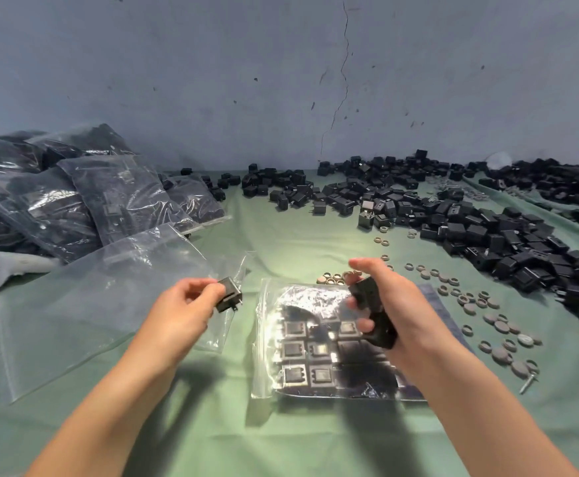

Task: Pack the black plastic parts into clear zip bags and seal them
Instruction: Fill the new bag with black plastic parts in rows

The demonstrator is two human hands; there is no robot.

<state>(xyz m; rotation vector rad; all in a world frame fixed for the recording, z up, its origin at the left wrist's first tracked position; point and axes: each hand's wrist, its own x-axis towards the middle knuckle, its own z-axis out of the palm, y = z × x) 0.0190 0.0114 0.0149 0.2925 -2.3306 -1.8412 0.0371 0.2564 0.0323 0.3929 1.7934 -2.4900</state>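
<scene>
Black parts (487, 232), clear bags (84, 304), grey rings (467, 301), green table cover (281, 232).

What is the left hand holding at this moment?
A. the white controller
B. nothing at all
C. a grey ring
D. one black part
D: the left hand pinches one black part at its fingertips, while the right hand grips several black parts of its own.
</scene>
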